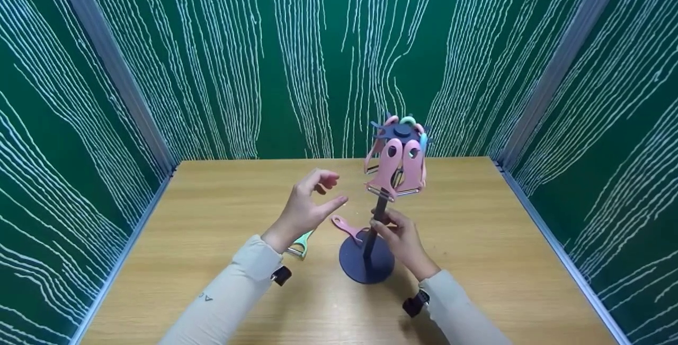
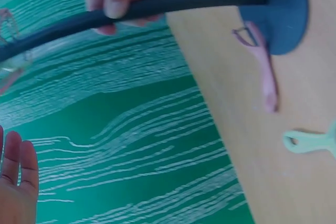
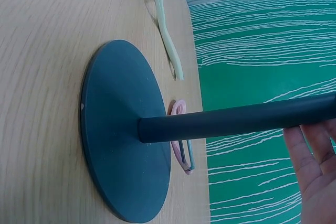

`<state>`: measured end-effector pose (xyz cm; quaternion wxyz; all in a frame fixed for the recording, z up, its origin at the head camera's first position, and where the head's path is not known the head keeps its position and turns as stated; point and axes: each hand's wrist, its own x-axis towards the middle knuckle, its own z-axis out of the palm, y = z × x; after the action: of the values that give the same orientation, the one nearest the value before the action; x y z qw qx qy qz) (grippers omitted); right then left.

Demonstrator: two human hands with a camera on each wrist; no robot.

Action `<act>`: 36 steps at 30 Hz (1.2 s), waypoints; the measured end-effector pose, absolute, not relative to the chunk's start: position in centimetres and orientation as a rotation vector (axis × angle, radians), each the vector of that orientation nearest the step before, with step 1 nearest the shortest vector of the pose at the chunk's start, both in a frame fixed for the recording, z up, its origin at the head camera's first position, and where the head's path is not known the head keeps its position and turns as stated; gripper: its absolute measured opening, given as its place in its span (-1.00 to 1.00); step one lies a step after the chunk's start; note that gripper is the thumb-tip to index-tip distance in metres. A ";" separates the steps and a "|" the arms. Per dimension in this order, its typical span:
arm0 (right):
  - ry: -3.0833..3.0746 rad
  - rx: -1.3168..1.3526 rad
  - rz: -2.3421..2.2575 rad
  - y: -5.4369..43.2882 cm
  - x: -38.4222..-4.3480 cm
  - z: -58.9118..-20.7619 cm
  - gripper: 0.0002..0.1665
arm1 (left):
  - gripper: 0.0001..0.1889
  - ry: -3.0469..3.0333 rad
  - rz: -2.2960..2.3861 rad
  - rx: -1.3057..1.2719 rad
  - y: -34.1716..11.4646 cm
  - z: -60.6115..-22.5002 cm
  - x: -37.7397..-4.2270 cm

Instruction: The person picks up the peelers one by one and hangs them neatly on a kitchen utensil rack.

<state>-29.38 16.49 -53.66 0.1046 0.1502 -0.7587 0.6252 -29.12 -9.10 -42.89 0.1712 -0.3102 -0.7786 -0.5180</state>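
A dark rotating stand with a hooked top (image 1: 402, 132), a pole (image 3: 236, 120) and a round base (image 1: 349, 260) stands on the table. Several pink peelers (image 1: 389, 167) hang from its hooks, with bits of green and blue handles behind them. My right hand (image 1: 401, 236) pinches the pole below the peelers. To the left of the stand, my left hand (image 1: 304, 204) is raised with thumb and fingers apart, holding nothing. A loose pink peeler (image 2: 265, 77) lies beside the base, its head at the base's edge. Partly hidden under my left wrist is a green peeler (image 1: 302, 244).
The wooden table (image 1: 222, 202) is enclosed by green panels (image 1: 296, 59) with wavy white lines. Metal posts (image 1: 114, 69) rise at the back corners. Both wrists carry small black devices (image 1: 416, 302).
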 end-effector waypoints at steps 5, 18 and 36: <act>-2.214 0.448 1.828 16.3 -29.3 -53.6 -0.76 | -0.58 -2.263 -1.451 -0.840 -9.9 -44.5 -29.5; -2.218 0.466 1.803 16.5 -29.4 -53.8 -0.74 | -0.60 -2.344 -1.400 -0.812 -11.4 -47.7 -29.8; -2.188 0.445 1.838 16.2 -29.3 -53.7 -0.76 | -0.54 -2.522 -1.305 -0.697 -12.8 -51.1 -30.4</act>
<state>-29.25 16.24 -53.67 0.1244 0.1526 -0.7508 0.6305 -30.44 -12.77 -51.10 0.1088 -0.2370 -0.8574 -0.4437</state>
